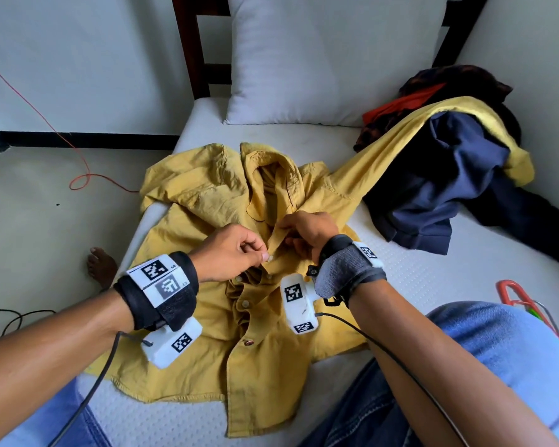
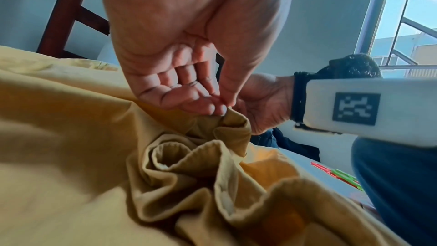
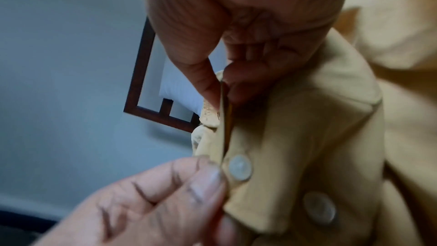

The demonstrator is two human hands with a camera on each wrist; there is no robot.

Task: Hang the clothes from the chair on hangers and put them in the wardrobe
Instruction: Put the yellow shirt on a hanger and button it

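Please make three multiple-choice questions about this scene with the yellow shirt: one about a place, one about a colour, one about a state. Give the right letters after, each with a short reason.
1. Where does the yellow shirt lie?
A. on the white mattress
B. on a hanger in a wardrobe
C. on the floor

2. What colour is the garment on top of the pile of clothes to the right?
A. green
B. pink
C. navy blue

3. What are the hands doing?
A. both rest flat and open on the shirt
B. both pinch the shirt's front edge near a button
C. one holds a hanger

Answers: 1 A, the shirt is spread on the mattress in front of the pillow. 2 C, dark blue cloth lies over the pile. 3 B, the left hand and the right hand pinch the edge with thumb and fingertips.
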